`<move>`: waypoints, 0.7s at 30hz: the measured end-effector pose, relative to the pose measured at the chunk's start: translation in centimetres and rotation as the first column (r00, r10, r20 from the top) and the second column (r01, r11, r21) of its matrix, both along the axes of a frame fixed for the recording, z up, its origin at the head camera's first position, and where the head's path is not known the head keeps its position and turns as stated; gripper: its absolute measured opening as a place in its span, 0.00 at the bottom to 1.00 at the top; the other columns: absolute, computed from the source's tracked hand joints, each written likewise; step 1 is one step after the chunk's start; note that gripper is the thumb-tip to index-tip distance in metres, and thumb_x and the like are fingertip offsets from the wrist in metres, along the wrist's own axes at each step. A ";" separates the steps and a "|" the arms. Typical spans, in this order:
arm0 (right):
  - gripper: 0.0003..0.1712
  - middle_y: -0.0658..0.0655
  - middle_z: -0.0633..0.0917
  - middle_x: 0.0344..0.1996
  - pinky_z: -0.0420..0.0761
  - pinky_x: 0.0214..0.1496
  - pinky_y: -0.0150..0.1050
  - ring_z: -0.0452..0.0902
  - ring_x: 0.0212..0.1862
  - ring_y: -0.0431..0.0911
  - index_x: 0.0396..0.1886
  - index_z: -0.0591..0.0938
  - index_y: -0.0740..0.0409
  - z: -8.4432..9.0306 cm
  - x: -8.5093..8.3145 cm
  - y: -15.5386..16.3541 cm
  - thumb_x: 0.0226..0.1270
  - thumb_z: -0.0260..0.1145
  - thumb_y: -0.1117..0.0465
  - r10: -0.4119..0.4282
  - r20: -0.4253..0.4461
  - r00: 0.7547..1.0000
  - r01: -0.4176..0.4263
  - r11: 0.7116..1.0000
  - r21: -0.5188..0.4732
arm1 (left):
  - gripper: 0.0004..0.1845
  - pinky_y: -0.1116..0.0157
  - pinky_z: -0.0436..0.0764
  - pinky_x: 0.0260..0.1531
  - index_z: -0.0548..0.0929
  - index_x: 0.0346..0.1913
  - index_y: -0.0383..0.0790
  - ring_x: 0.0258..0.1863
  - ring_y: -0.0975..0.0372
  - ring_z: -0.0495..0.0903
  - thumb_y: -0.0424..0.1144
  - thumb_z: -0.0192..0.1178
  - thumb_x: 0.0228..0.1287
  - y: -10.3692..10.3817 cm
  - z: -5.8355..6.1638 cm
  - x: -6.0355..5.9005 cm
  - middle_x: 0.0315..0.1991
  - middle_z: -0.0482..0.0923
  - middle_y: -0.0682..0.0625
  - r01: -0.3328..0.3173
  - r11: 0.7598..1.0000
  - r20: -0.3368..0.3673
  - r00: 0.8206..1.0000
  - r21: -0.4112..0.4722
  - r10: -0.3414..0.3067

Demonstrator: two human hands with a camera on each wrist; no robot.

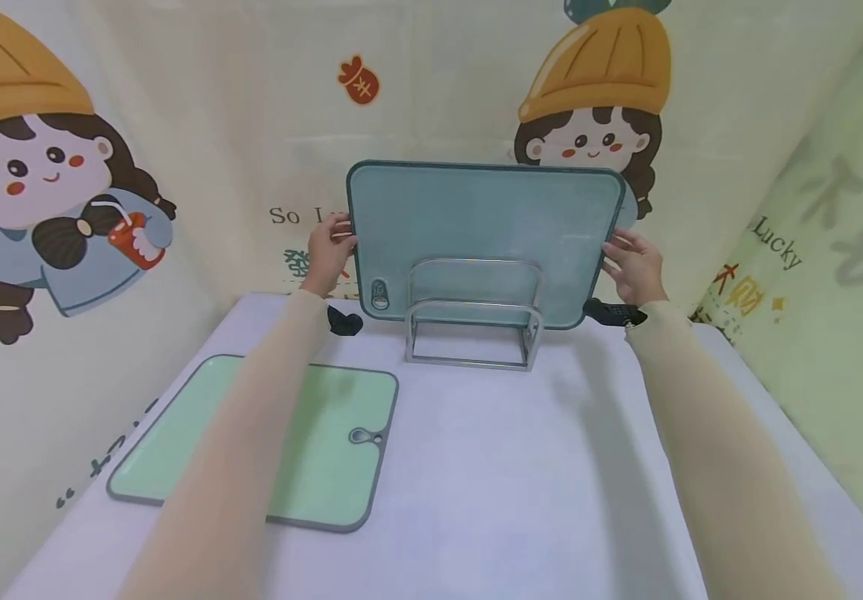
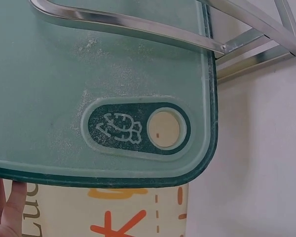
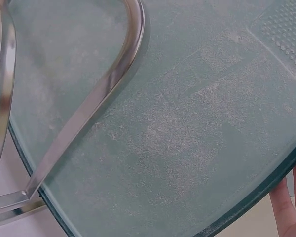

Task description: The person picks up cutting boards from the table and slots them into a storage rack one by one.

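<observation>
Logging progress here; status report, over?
Left grip, right grip holding opposite ends of blue-green rectangular board. Board upright behind silver metal rack loops. No obstruction visible.

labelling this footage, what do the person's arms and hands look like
Both arms are covered by long, plain beige sleeves reaching the wrists. The hands wear no gloves. Small black pieces show at both wrists; their exact make is unclear.

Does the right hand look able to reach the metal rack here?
Likely yes, if the right hand leaves the blue-green board: nothing seems to block the front of the metal rack.
</observation>
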State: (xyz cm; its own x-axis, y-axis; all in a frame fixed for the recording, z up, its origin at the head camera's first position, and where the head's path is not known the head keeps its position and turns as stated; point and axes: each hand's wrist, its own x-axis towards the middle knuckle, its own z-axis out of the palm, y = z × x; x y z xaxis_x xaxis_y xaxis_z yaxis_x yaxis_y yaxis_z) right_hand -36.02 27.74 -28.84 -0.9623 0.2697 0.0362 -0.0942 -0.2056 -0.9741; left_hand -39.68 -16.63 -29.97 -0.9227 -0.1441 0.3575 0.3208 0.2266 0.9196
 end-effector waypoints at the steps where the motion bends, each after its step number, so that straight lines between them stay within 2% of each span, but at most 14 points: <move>1: 0.27 0.46 0.73 0.51 0.59 0.74 0.45 0.67 0.62 0.44 0.64 0.71 0.48 0.0 0.0 -0.1 0.65 0.61 0.64 0.001 0.001 1.000 -0.001 1.000 -0.004 | 0.20 0.59 0.79 0.56 0.72 0.61 0.39 0.54 0.54 0.75 0.27 0.51 0.67 -0.1 0.0 0.1 0.56 0.72 0.40 0.000 1.000 0.000 1.000 0.000 0.000; 9: 0.28 0.48 0.73 0.56 0.62 0.73 0.45 0.67 0.63 0.46 0.65 0.71 0.49 -0.5 0.0 -0.4 0.65 0.60 0.65 -0.027 0.006 1.000 0.027 1.000 0.013 | 0.21 0.57 0.78 0.56 0.71 0.62 0.39 0.55 0.53 0.75 0.28 0.51 0.67 -0.4 -0.4 0.1 0.57 0.72 0.39 0.006 1.000 -0.002 1.000 -0.029 -0.006; 15: 0.29 0.49 0.71 0.60 0.61 0.73 0.44 0.65 0.65 0.45 0.67 0.68 0.48 -1.1 0.3 -0.4 0.66 0.59 0.64 -0.023 0.028 0.999 0.022 0.999 0.025 | 0.22 0.57 0.78 0.56 0.70 0.63 0.38 0.55 0.52 0.75 0.27 0.51 0.67 -0.4 -1.0 0.6 0.57 0.72 0.38 -0.004 0.999 0.015 1.000 -0.047 0.005; 21: 0.28 0.47 0.73 0.51 0.61 0.73 0.45 0.68 0.60 0.44 0.66 0.69 0.49 -1.0 -0.4 -0.2 0.66 0.59 0.64 -0.036 -0.009 0.999 0.037 0.999 0.016 | 0.22 0.58 0.78 0.56 0.69 0.64 0.39 0.56 0.50 0.75 0.27 0.51 0.67 -0.3 -0.6 0.3 0.57 0.72 0.38 0.002 0.999 -0.011 1.000 -0.039 -0.002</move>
